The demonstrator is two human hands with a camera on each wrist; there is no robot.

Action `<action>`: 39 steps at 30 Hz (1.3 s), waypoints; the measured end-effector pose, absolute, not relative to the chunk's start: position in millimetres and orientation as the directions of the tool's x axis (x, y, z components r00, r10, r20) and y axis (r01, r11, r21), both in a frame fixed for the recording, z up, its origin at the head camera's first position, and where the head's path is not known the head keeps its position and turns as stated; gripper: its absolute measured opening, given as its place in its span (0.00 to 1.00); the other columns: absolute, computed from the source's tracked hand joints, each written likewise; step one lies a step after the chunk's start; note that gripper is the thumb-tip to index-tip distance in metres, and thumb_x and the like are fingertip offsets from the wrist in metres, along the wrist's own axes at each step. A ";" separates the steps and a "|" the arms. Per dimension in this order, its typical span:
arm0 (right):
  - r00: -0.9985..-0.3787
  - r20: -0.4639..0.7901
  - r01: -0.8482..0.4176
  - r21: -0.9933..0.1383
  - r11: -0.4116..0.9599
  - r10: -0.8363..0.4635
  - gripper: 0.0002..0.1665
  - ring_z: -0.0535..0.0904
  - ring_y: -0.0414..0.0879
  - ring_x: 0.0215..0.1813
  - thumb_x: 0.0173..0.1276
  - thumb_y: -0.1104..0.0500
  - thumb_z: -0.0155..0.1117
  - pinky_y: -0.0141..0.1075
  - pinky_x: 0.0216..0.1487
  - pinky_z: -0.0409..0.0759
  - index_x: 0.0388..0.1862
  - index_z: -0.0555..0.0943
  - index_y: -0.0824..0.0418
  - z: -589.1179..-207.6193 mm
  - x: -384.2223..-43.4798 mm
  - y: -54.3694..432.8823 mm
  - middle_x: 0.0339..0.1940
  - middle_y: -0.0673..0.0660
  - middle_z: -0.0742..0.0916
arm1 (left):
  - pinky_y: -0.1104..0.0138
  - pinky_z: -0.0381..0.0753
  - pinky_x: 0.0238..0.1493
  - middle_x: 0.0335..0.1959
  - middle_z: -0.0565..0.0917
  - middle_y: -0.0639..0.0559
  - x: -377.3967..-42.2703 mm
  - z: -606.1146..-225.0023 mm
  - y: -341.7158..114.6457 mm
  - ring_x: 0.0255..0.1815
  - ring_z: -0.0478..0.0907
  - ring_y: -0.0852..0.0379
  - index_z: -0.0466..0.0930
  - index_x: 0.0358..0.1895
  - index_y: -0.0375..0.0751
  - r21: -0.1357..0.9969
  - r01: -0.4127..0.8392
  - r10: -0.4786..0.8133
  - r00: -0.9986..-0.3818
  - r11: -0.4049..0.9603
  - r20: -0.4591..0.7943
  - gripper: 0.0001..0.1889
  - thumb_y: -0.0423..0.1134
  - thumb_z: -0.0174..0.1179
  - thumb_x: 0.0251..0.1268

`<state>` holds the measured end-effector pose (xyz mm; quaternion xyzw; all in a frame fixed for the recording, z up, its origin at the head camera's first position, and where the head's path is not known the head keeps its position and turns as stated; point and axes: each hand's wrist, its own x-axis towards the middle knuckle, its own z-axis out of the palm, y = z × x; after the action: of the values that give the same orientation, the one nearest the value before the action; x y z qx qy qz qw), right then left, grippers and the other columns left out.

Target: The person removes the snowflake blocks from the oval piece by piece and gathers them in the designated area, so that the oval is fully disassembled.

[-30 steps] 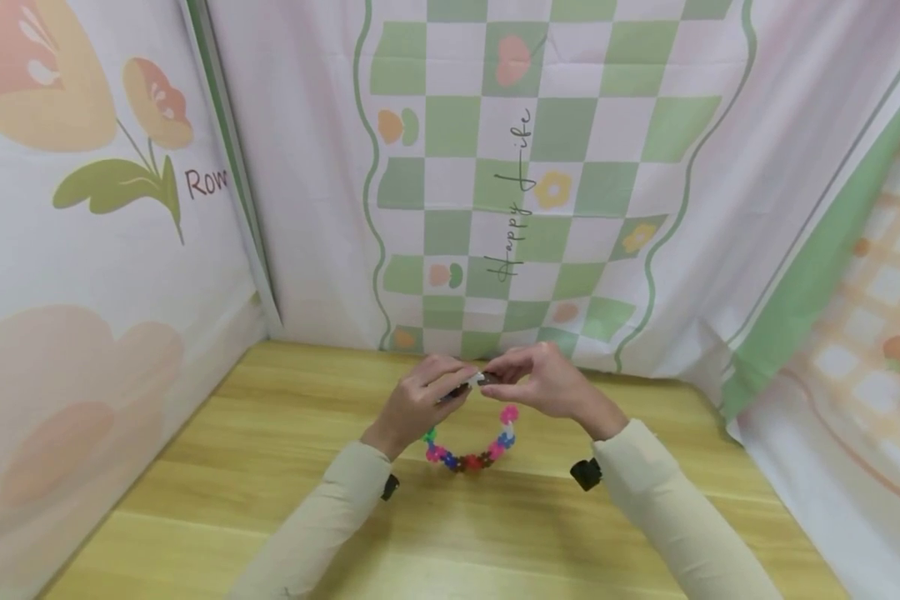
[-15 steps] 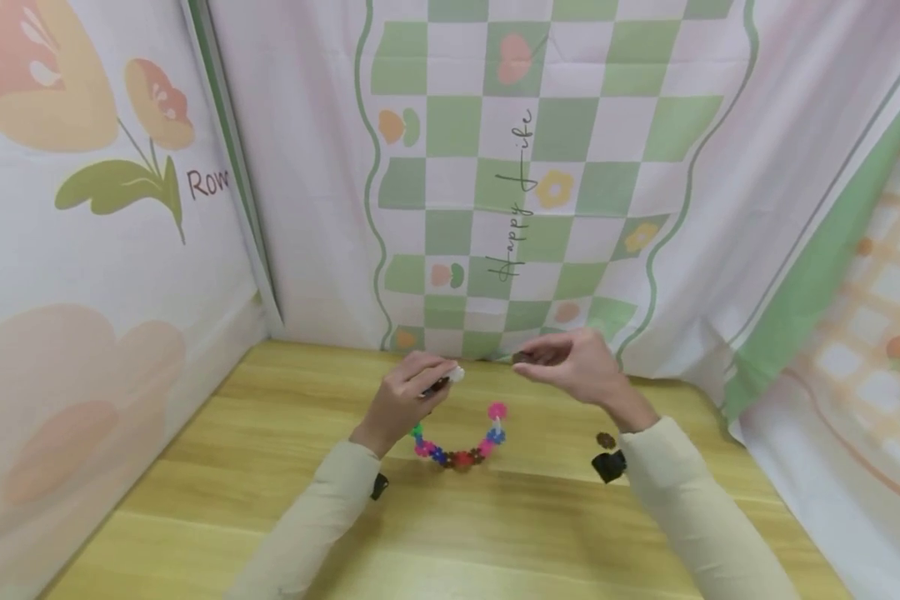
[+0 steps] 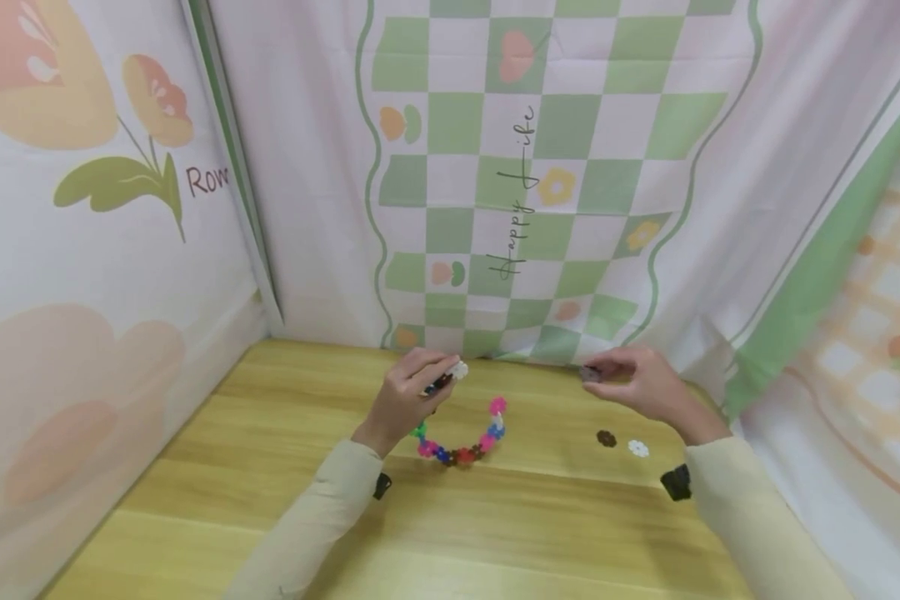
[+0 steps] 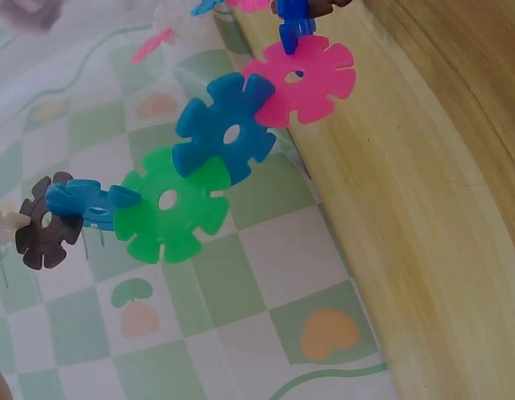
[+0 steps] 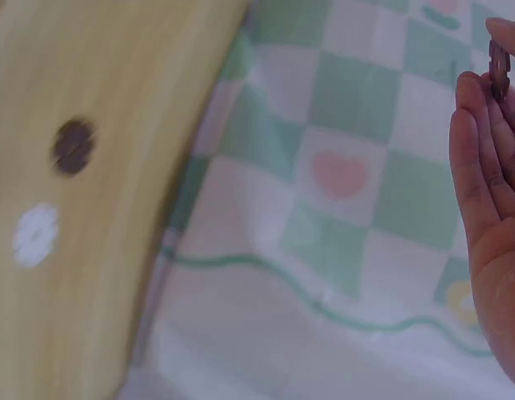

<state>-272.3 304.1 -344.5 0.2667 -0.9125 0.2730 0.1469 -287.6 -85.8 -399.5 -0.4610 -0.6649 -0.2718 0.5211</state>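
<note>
My left hand (image 3: 399, 398) grips one end of a curved chain of slotted, flower-shaped plastic discs (image 3: 465, 456). A white disc (image 3: 459, 369) sticks out past its fingertips. From that hand the chain loops round toward a pink disc (image 3: 498, 405) at its other end. Seen from the left wrist, a green disc (image 4: 170, 204), a blue disc (image 4: 224, 125) and a pink disc (image 4: 303, 79) interlock at their slots. To the right, my right hand (image 3: 645, 387) pinches a single brown disc (image 5: 499, 71) between thumb and fingers, apart from the chain.
On the wooden table (image 3: 495, 542), a loose brown disc (image 3: 606, 438) and a loose white disc (image 3: 638, 448) lie below my right hand. A checkered curtain (image 3: 517, 192) hangs along the table's far edge, with a printed cloth (image 3: 120, 275) at the left.
My hands were together at the chain's end; the right has moved away to the right with the brown disc. The two loose discs have come into view from behind the right arm.
</note>
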 end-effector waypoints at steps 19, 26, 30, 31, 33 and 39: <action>-0.855 0.137 -0.505 -0.433 0.747 -0.500 0.22 0.86 0.35 0.36 0.58 0.53 0.84 0.33 0.38 0.89 0.45 0.89 0.66 -447.8 -253.1 387.5 0.37 0.55 0.93 | 0.67 0.90 0.52 0.44 0.89 0.40 -283.9 -398.7 -84.3 0.44 0.87 0.48 0.88 0.52 0.29 -0.123 0.883 0.350 -0.050 0.453 0.935 0.23 0.25 0.80 0.48; -0.875 0.050 -0.459 -0.404 0.791 -0.482 0.20 0.82 0.32 0.35 0.56 0.51 0.84 0.28 0.38 0.86 0.43 0.90 0.60 -457.8 -258.0 389.3 0.37 0.50 0.91 | 0.67 0.90 0.54 0.45 0.89 0.41 -282.3 -397.3 -83.8 0.46 0.87 0.48 0.88 0.53 0.30 -0.129 0.880 0.371 -0.057 0.458 0.927 0.23 0.26 0.80 0.50; -0.872 0.055 -0.466 -0.396 0.791 -0.486 0.19 0.79 0.30 0.34 0.56 0.52 0.85 0.27 0.36 0.84 0.42 0.90 0.61 -454.6 -257.7 387.2 0.35 0.49 0.90 | 0.66 0.90 0.56 0.45 0.89 0.42 -281.0 -397.3 -83.5 0.47 0.87 0.48 0.88 0.53 0.31 -0.117 0.882 0.376 -0.072 0.456 0.924 0.23 0.27 0.80 0.51; -0.868 0.057 -0.474 -0.393 0.788 -0.494 0.19 0.79 0.31 0.33 0.56 0.52 0.85 0.28 0.35 0.84 0.42 0.90 0.62 -453.3 -257.7 386.7 0.35 0.50 0.90 | 0.66 0.90 0.56 0.45 0.89 0.42 -280.9 -397.3 -83.3 0.47 0.87 0.48 0.88 0.53 0.31 -0.114 0.883 0.376 -0.074 0.455 0.924 0.23 0.27 0.80 0.51; -0.862 0.055 -0.483 -0.388 0.785 -0.503 0.20 0.81 0.32 0.34 0.56 0.53 0.85 0.29 0.35 0.84 0.42 0.90 0.63 -450.3 -258.2 386.2 0.35 0.51 0.90 | 0.66 0.90 0.56 0.45 0.89 0.42 -281.2 -397.1 -82.7 0.47 0.88 0.49 0.88 0.53 0.31 -0.113 0.883 0.375 -0.076 0.456 0.924 0.22 0.27 0.80 0.51; -0.850 0.097 -0.515 -0.358 0.779 -0.517 0.24 0.88 0.43 0.39 0.59 0.51 0.84 0.34 0.40 0.89 0.46 0.89 0.67 -431.2 -259.7 375.8 0.40 0.56 0.93 | 0.65 0.90 0.54 0.44 0.89 0.42 -281.8 -396.9 -81.9 0.47 0.88 0.49 0.88 0.52 0.31 -0.114 0.881 0.374 -0.076 0.459 0.924 0.22 0.26 0.80 0.51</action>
<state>-259.7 375.8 -431.2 0.2735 -0.9432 0.1887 -0.0035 -281.8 -81.9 -396.9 -0.4555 -0.6890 -0.2513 0.5047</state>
